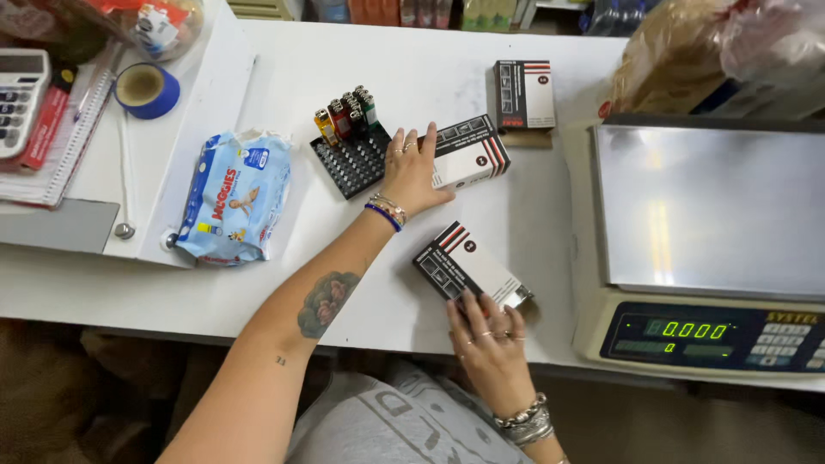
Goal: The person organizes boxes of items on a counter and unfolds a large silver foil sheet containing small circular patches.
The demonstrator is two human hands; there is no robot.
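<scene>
Head view. The left hand (411, 168) reaches forward across the white desk (361, 283), arm extended, forearm tattooed, beaded bracelets at the wrist. It lies palm down, fingers loosely together, on the end of a white and black cardboard box with red stripes (468, 155); whether it grips or merely rests cannot be told.

The right hand (488, 339) sits nearer the desk's front edge, wrist bent, metal bangles on it. Its fingertips press on the near end of a second white and black striped box (464, 266), fingers slightly spread.

A third matching box (523, 94) lies beyond the first, untouched. A black plastic display tray of coloured lighters (348, 146) stands just left of the left hand. A pale blue soft pack of wipes (234, 198) lies further left of that tray.

The silver-topped electronic scale (705, 223) right of the boxes is cut off by the frame. Goods along the desk's far edge are blurred.
</scene>
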